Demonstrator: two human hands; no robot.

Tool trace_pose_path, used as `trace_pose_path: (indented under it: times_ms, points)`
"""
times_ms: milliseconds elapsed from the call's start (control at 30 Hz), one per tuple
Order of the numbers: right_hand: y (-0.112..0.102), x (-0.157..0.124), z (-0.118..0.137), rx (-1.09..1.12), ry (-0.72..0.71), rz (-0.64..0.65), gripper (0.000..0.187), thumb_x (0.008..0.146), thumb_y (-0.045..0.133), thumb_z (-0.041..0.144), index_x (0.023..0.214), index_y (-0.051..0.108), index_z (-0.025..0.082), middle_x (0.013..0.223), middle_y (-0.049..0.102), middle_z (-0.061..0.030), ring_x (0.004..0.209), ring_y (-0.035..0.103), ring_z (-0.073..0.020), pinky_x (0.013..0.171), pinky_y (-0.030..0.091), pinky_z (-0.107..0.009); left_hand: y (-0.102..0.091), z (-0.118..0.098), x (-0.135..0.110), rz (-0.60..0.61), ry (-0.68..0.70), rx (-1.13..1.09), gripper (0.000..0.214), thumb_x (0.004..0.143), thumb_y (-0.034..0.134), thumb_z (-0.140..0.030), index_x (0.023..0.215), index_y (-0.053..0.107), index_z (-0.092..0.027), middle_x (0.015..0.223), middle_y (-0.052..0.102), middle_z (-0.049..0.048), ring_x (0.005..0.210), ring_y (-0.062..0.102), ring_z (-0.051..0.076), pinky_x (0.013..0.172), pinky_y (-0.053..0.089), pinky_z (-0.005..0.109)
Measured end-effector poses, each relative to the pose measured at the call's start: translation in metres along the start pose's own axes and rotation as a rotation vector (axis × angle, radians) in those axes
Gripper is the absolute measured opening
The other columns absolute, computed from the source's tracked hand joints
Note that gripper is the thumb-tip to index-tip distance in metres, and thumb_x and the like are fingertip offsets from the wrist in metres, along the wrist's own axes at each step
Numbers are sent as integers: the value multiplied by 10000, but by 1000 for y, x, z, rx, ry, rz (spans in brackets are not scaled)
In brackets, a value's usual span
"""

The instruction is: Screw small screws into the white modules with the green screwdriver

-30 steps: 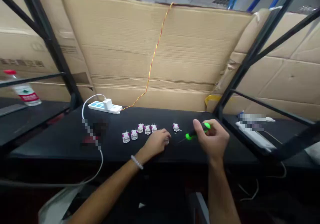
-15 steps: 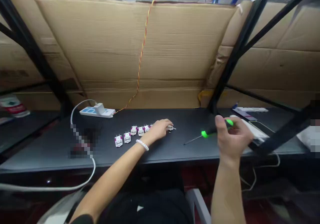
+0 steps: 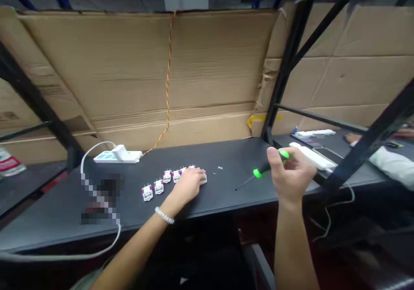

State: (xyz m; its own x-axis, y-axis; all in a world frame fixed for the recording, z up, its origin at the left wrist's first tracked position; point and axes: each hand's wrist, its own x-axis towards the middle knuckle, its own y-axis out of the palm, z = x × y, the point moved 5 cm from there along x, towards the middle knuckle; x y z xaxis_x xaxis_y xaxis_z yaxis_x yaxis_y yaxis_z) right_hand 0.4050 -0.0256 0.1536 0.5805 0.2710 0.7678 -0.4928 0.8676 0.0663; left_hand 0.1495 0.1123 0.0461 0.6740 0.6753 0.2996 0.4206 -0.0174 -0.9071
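Blue-and-white pwr strip point(image 3: 106, 156) w/ 1 white charger point(image 3: 119, 152) plugged in is set on black tabletop point(image 3: 223, 201) nr back edge. Red-yellow twisted wire point(image 3: 167, 87) is run up cardboard sheet point(image 3: 97, 65). Yellow tape point(image 3: 258, 119) is seen by black shelf upright point(image 3: 284, 65). White cable point(image 3: 84, 160) is looped off strip.

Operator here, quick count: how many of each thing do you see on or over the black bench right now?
White pronged modules with magenta marks: 7, some partly hidden by the left hand
Green-and-black screwdriver: 1, held in the right hand
White power strip: 1
Total: 9
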Motion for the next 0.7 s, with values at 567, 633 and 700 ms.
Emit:
trace_pose_path:
  times_ms: [567,633,700]
  points:
    - [5,-2,5,-2,-29,16,445,867,764,535,649,539,219,560,446,63,496,406,-99,483,330,-253,-8,-17,77,36,-4,-31,255,937,657,-110,1091,833,-213,1114,813,81,1079,744,243,1037,562,350]
    - [2,-1,5,4,-40,5,428,862,779,511,656,550,215,560,439,67,491,395,-95,477,315,-252,7,-14,98,94,1,-30,239,842,748,-74,1018,849,-202,1014,827,76,992,766,237,965,589,316]
    - [-1,1,4,11,-37,0,421,861,785,505,665,558,211,569,445,66,491,393,-92,472,304,-252,21,-8,111,132,9,-31,265,810,764,-52,1012,854,-197,957,832,69,929,778,222,915,600,290]
